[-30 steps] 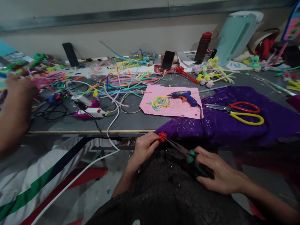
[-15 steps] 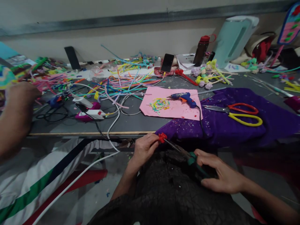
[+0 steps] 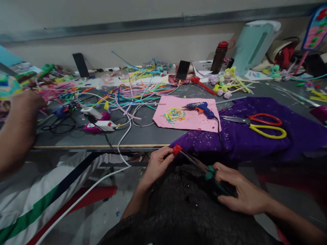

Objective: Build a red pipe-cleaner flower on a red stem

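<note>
My left hand [image 3: 160,164] pinches a small red fuzzy flower [image 3: 177,149] between thumb and fingertips, just in front of the table edge. Wrapped round the dark green handles of long-nose pliers [image 3: 195,162] is my right hand [image 3: 241,187]. The thin jaws point up and left, and their tips reach the flower; whether they grip it I cannot make out. Beyond my hands, a blue glue gun [image 3: 201,108] lies on a pink sheet [image 3: 163,102] beside a heap of short coloured pieces [image 3: 174,116]. Scissors [image 3: 255,124] with red and yellow handles rest on purple cloth [image 3: 301,126].
A co-worker's arm [image 3: 19,126] is at the left. A power strip [image 3: 102,125] and a white cable [image 3: 102,178] lie near the edge. Loose pipe cleaners [image 3: 143,90], a phone [image 3: 183,70], a dark bottle [image 3: 219,57] and a pale green jug [image 3: 255,47] stand or lie behind.
The red flower has turned slightly at the plier tips. My hands stay in nearly the same place, and the whole view has shifted a little downward.
</note>
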